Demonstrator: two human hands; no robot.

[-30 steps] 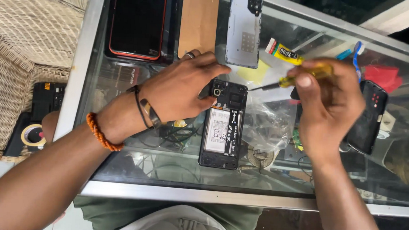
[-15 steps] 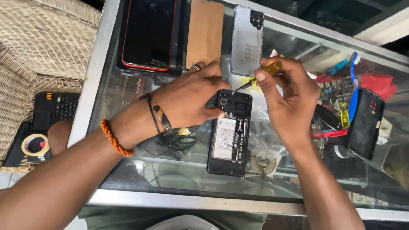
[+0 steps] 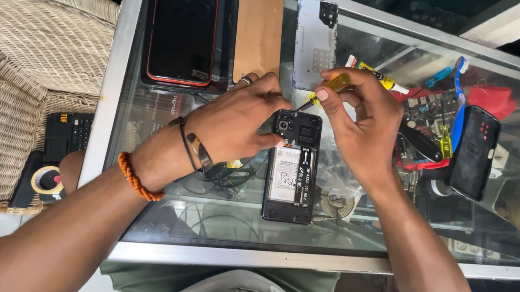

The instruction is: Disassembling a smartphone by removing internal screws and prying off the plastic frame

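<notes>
An opened black phone [image 3: 292, 171] lies back-up on the glass counter [image 3: 167, 218], its battery and inner frame showing. My left hand [image 3: 238, 118] presses on the phone's upper left corner and steadies it. My right hand [image 3: 362, 124] pinches a yellow-handled screwdriver [image 3: 334, 85]; its thin tip points down at the phone's top edge near the camera. A beaded orange bracelet and a dark band sit on my left wrist.
At the counter's far side lie a black phone in a red case [image 3: 182, 32], a tan back panel [image 3: 259, 30] and a grey back cover [image 3: 314, 42]. Another black phone [image 3: 476, 152] lies right. A glue tube [image 3: 376, 75] and a woven chair [image 3: 32, 75] are nearby.
My right hand has brought the screwdriver from up and to the right down to the phone's top edge. The left hand has stayed on the phone. The camera has shifted slightly.
</notes>
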